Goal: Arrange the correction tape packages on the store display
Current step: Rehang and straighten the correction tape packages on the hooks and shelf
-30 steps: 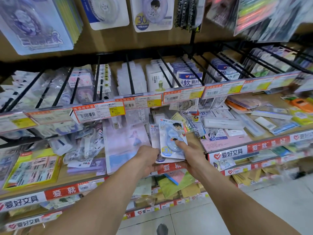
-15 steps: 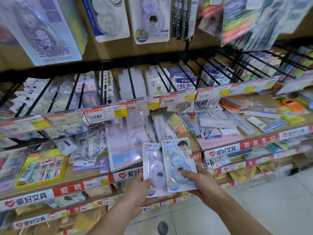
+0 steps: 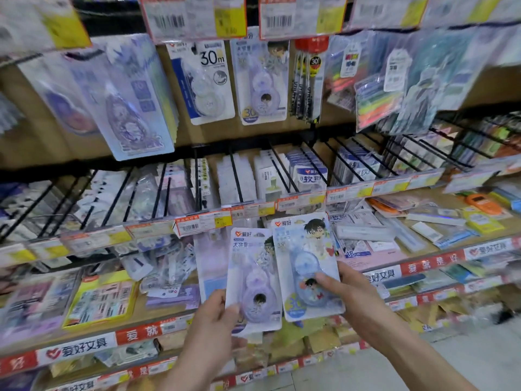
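Note:
My left hand (image 3: 212, 320) grips a purple correction tape package (image 3: 252, 277) by its lower left corner. My right hand (image 3: 352, 297) holds a light blue correction tape package (image 3: 306, 263) with a cartoon figure, thumb on its front. Both packages are upright, side by side, in front of the lower shelf. Above, on the back wall, hang a matching purple correction tape package (image 3: 260, 80) and a white 30m correction tape package (image 3: 203, 80).
A wire-divided shelf (image 3: 253, 179) with price tags holds rows of small stationery packs. The flat shelf (image 3: 394, 249) behind my hands carries rulers, erasers and cards. Large blister packs (image 3: 127, 103) and highlighter sets (image 3: 377, 97) hang at upper left and right. Floor tiles show at bottom right.
Both hands pulled the two packages off the shelf and toward me, then raised them. My view tilted up, so the hanging packages on the back wall now fill the top.

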